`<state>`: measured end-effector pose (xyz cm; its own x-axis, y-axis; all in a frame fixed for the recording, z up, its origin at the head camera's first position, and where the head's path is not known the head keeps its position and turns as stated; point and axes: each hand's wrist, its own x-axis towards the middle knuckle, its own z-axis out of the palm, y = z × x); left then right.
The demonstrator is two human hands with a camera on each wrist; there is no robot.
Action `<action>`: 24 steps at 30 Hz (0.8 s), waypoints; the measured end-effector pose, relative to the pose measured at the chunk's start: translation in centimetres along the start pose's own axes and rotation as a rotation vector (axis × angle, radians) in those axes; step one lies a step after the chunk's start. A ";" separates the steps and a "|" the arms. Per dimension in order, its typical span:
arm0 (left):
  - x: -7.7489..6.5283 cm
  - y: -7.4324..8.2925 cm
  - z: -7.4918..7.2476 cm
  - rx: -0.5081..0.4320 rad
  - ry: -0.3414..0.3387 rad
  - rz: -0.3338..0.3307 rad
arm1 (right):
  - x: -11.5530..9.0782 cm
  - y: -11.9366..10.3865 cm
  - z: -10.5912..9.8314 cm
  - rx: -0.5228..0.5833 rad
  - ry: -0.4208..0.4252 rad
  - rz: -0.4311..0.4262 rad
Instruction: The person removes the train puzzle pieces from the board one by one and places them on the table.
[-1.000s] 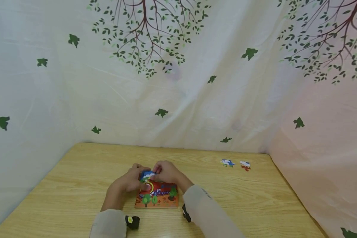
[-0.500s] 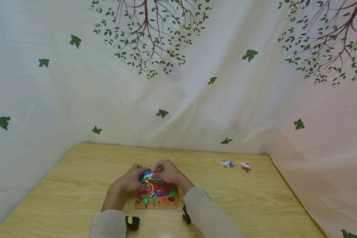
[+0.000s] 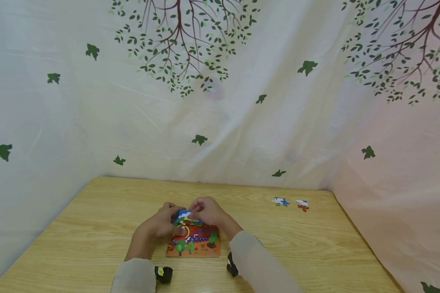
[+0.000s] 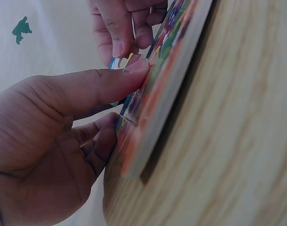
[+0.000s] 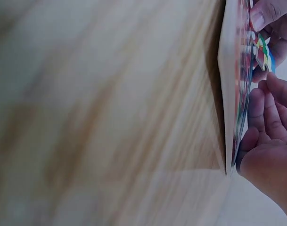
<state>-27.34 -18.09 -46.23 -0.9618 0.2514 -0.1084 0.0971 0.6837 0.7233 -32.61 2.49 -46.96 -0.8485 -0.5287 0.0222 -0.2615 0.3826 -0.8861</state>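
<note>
A wooden table (image 3: 300, 244) is softly lit; shadow is cast along a puzzle board (image 3: 199, 241), while the right wrist view's foreground is blurred, apparently out of focus.

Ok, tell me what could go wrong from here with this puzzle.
The puzzle piece is tilted up from the puzzle board, so pressing it before it lines up might bend a tab.

The left hand has its thumb on the board's face; a push there could shift the picture.

The blue-and-white loose piece and white-and-red loose piece lie near the table's far edge and might get knocked off.
</note>
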 end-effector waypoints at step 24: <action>0.4 -0.2 0.3 0.039 0.009 -0.005 | -1.3 1.9 -5.7 0.037 0.060 -0.011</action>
<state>-27.68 -17.96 -46.64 -0.9646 0.2419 -0.1052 0.1025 0.7112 0.6954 -34.62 8.22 -46.07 -0.8721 -0.4858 0.0587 -0.2545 0.3480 -0.9023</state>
